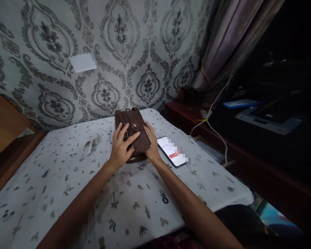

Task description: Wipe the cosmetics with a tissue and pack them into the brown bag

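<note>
A brown leather handbag (142, 141) with a gold-toned clasp and gold zipper-like trim lies on the patterned white bedsheet (88, 193). My left hand (121, 147) holds its left side, fingers spread over the leather and the thumb close to the flap's lower end. Along the opposite side, my right hand (151, 143) grips the bag, part of its fingers hidden by it. The strap flap with the clasp runs down the middle between both hands. Just right of my right hand lies a phone (172, 152) with its screen lit, partly blurred out.
Behind the bed stands a wall with grey damask wallpaper (119, 38) and a white card (83, 62) on it. At right, a dark red wooden ledge (178, 107) borders the bed, with a white cable (217, 98) hanging over it. A wooden panel (5, 121) stands at left.
</note>
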Tool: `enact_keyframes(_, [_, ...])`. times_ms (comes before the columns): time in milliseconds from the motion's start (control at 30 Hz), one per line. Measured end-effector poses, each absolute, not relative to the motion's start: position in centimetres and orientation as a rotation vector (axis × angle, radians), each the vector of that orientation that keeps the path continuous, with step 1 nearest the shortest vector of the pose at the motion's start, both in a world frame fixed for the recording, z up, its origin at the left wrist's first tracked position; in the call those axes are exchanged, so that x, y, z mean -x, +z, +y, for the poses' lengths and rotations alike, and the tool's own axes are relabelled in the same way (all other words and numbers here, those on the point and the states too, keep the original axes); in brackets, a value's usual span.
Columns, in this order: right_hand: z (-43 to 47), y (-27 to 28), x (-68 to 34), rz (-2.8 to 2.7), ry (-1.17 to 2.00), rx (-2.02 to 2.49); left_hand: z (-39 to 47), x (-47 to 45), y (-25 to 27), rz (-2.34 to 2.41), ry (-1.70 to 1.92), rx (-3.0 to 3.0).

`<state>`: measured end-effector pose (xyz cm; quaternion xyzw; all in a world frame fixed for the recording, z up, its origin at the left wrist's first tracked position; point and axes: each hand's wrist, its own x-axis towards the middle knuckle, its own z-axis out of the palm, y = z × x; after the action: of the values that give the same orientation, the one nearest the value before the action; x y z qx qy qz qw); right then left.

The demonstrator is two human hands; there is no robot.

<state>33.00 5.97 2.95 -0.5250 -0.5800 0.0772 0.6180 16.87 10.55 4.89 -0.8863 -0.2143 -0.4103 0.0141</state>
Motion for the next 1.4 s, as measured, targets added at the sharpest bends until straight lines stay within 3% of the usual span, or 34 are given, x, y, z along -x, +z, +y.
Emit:
enact_keyframes(633, [5.1, 3.4, -34.1, -1.131, 0.442, 1.111, 10.5, -17.3, 4.5, -0.625, -1.299, 2.698])
enact_keyframes(1067, [4.8, 2.6, -31.9, -1.174, 0.168, 1.288, 10.5, -16.1, 5.8, -0.519, -1.101, 2.817])
enact_keyframes(1400, [5.5, 2.0, -32.3, -1.200, 0.027, 1.329, 10.4, -16.7, 5.3, -0.631, -1.270, 2.795])
